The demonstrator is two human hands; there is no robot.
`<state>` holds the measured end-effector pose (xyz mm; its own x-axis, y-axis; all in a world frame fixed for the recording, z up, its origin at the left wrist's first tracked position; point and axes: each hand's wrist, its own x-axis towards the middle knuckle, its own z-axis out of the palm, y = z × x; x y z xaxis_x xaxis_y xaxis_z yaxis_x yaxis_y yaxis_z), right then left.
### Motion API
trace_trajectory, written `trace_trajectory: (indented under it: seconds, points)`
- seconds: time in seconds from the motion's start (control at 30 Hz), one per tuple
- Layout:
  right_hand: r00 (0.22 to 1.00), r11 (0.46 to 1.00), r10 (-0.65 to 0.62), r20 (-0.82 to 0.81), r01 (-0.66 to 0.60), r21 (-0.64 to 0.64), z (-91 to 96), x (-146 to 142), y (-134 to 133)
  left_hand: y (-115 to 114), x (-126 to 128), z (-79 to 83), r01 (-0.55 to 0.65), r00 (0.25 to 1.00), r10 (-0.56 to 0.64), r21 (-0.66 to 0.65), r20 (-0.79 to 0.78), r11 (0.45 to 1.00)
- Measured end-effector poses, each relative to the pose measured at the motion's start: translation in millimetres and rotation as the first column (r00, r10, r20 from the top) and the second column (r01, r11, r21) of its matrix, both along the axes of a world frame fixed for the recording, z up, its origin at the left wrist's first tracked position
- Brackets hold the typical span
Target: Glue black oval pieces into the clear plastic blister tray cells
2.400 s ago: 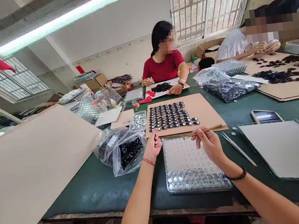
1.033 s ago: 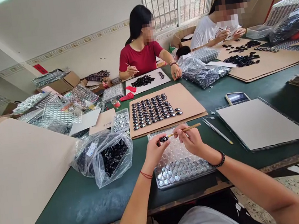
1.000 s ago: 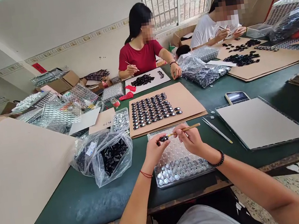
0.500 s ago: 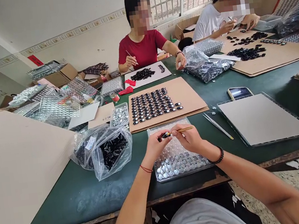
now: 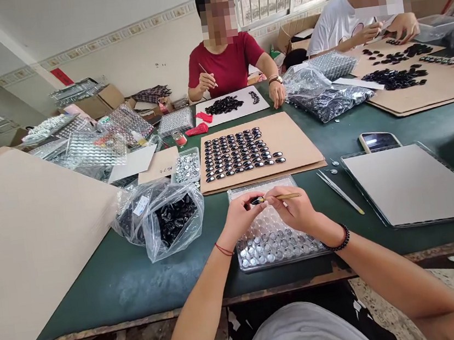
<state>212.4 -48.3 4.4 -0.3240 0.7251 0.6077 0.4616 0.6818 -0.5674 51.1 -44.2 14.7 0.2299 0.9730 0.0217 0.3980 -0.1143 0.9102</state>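
Note:
My left hand (image 5: 241, 216) pinches a small glossy black oval piece (image 5: 258, 201) with a pale round part on it. In my right hand (image 5: 292, 209) is a thin wooden stick (image 5: 289, 196), its tip at the black piece. Both hands are close together above a clear plastic tray (image 5: 280, 249) whose near rows hold round glassy discs. Just beyond lies a brown cardboard sheet (image 5: 295, 139) with rows of black oval pieces (image 5: 233, 155). What the stick's tip carries is too small to make out.
Left of the tray sits a plastic bag of black pieces (image 5: 175, 220), with a box of small metal parts (image 5: 186, 166) behind it. Tweezers (image 5: 341, 193), a phone (image 5: 379, 141) and a board-covered tray (image 5: 421, 184) lie right. Two co-workers (image 5: 226, 62) sit across the table.
My view has shifted slightly, so the scene sits further right. My hands keep hold of the black piece and the stick in nearly the same pose.

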Motion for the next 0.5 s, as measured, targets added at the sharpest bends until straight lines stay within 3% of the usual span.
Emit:
trace_trajectory:
  seconds: [0.3,0.5]
  points:
    - [0.999,0.999,0.016,0.042,-0.017,0.027,-1.5,-1.6,0.6,-2.7,0.1,3.6,-0.019,1.000,0.019,-0.034,0.005,0.999]
    - [0.985,0.994,0.079,0.151,-0.089,0.056,-1.1,-5.8,-0.7,0.1,-1.3,-2.7,0.001,0.993,-0.001,-0.004,0.120,1.000]
